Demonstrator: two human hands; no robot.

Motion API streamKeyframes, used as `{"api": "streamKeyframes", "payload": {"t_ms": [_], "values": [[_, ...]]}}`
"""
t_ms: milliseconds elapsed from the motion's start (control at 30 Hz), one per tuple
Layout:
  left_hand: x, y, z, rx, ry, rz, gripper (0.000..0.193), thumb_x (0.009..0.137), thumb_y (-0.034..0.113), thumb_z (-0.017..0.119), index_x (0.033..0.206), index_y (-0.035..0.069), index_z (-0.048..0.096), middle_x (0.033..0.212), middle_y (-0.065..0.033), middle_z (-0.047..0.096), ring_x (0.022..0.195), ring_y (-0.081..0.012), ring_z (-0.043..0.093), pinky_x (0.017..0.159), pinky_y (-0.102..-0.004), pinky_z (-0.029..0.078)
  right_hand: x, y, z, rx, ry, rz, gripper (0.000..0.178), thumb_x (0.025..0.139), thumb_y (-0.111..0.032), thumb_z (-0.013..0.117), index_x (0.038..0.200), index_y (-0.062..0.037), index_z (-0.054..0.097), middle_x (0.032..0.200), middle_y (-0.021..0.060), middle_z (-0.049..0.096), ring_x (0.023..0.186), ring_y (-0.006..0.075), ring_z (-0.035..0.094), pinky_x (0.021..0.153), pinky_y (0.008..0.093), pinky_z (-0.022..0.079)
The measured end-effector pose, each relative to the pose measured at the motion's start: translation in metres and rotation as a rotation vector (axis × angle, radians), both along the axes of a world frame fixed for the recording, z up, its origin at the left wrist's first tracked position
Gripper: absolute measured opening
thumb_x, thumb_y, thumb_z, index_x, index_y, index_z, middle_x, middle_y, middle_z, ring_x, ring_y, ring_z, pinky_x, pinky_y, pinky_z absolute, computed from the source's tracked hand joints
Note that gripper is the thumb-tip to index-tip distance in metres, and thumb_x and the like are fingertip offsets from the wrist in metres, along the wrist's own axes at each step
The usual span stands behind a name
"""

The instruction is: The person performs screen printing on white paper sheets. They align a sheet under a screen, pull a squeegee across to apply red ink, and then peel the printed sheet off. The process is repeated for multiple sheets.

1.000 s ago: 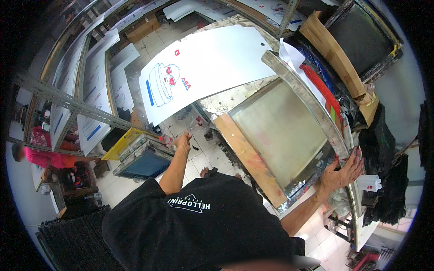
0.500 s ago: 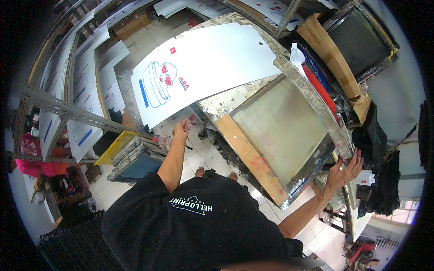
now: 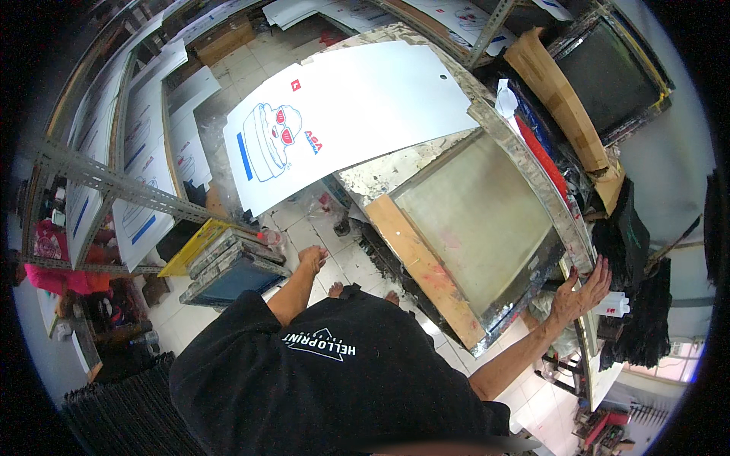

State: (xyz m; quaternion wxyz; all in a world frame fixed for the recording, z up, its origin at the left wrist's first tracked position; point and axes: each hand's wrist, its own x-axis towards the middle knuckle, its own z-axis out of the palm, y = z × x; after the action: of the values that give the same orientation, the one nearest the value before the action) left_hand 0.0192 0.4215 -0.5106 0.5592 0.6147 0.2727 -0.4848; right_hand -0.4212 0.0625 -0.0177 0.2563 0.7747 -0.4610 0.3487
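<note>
A large white printed sheet [image 3: 365, 99], with a blue and red cartoon figure at its left end, lies on the paint-spattered table [image 3: 384, 163] and juts past its left side. My left hand [image 3: 312, 258] hangs over the floor below the sheet's near edge, apart from it, fingers loosely curled and nothing visible in them. Beside the sheet sits a printing screen [image 3: 471, 216] with a pale mesh and a wooden bar [image 3: 422, 270] along its near-left side. My right hand [image 3: 582, 292] rests with fingers spread on the worn edge rail right of the screen.
Racks with more printed sheets [image 3: 141, 152] stand on the left. Stacked screen frames [image 3: 236, 270] are on the floor near my left arm. A white bottle [image 3: 612, 304] is beside my right hand. Cardboard [image 3: 559, 99] and a dark screen [image 3: 608, 68] are at the far right.
My left hand has drawn back toward my body, away from the sheet's near edge. My right hand stays on the rail, and the sheet and screen keep their places.
</note>
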Motion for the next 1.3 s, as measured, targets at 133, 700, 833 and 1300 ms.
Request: {"api": "streamKeyframes", "payload": {"t_ms": [133,700,833,1300], "values": [[-0.013,0.062,-0.043,0.173,-0.053,-0.184,0.026,0.093,0.022,0.048,0.113,0.009,0.059,0.101,-0.0079,0.071,0.085,-0.0223,0.068,0.068,-0.0352,0.047,0.008,0.005,0.005,-0.031,0.059,-0.047,0.049,0.091,-0.031,0.059,0.134,-0.011,0.051,0.137,0.0085,0.051,0.127,0.0333,0.043,0.107,0.0466,0.032],[-0.05,0.065,0.017,0.137,-0.184,-0.35,0.028,0.083,0.03,0.07,0.094,0.004,0.065,0.091,-0.0109,0.069,0.082,-0.0265,0.063,0.073,-0.0433,0.043,-0.001,-0.003,-0.005,-0.013,-0.011,-0.023,0.057,0.094,-0.055,0.044,0.138,-0.0181,0.049,0.143,0.0018,0.046,0.133,0.0329,0.039,0.11,0.0573,0.024],[-0.05,0.053,0.015,0.213,-0.191,-0.37,0.03,0.085,0.031,0.068,0.098,0.005,0.063,0.093,-0.0107,0.068,0.079,-0.0265,0.063,0.067,-0.0413,0.043,-0.003,-0.003,-0.007,-0.012,-0.013,-0.027,0.058,0.095,-0.056,0.042,0.138,-0.0183,0.049,0.143,0.0022,0.046,0.132,0.0331,0.039,0.109,0.0578,0.025],[-0.062,0.064,0.014,0.252,-0.121,-0.353,0.023,0.086,0.03,0.068,0.095,0.009,0.064,0.093,-0.0071,0.07,0.077,-0.0225,0.065,0.067,-0.0399,0.045,-0.005,-0.004,-0.008,-0.022,-0.005,-0.028,0.058,0.094,-0.057,0.044,0.136,-0.0178,0.05,0.142,0.0032,0.047,0.131,0.0335,0.04,0.109,0.0586,0.025]]}}
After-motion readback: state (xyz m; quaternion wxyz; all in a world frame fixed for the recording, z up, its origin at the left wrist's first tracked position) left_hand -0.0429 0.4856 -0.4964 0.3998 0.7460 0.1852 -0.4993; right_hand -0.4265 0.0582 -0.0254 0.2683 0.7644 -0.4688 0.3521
